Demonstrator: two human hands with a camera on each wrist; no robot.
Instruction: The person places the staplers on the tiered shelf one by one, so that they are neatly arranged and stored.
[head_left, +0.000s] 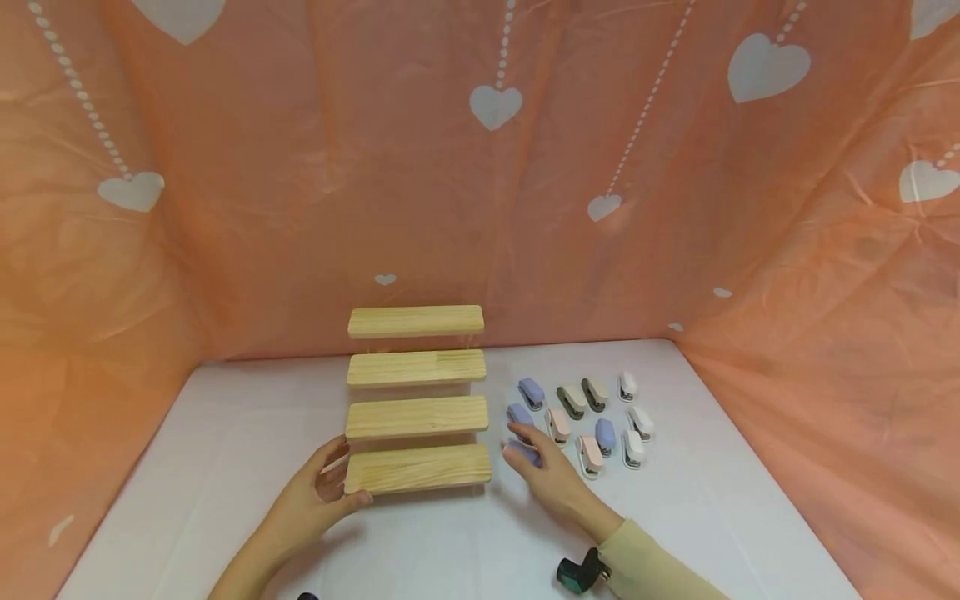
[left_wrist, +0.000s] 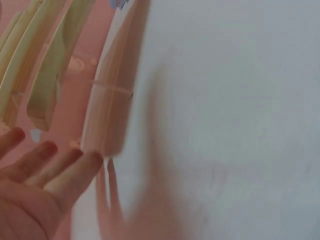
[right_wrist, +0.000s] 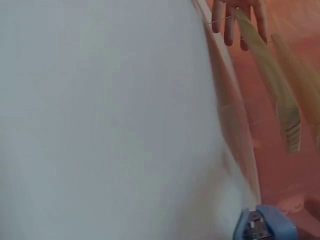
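Note:
A wooden rack with several tiered boards stands at the centre; its lowest board [head_left: 418, 468] is at the front. My left hand [head_left: 303, 500] is at that board's left end, its thumb at the front edge and its fingers loosely extended in the left wrist view. To the right of the rack, my right hand [head_left: 555, 479] reaches down over a mini stapler [head_left: 525, 452] with a blue-purple top, thumb and forefinger spread about it. In the right wrist view this stapler [right_wrist: 267, 225] shows at the bottom, with a gap between it and the visible fingertip.
More mini staplers lie right of the rack: blue-purple [head_left: 532, 392], beige [head_left: 572, 402], pink [head_left: 590, 456] and white [head_left: 633, 448]. Orange cloth [head_left: 420, 192] with white hearts encloses the white table [head_left: 247, 417]. A dark green object [head_left: 579, 575] is by the right sleeve.

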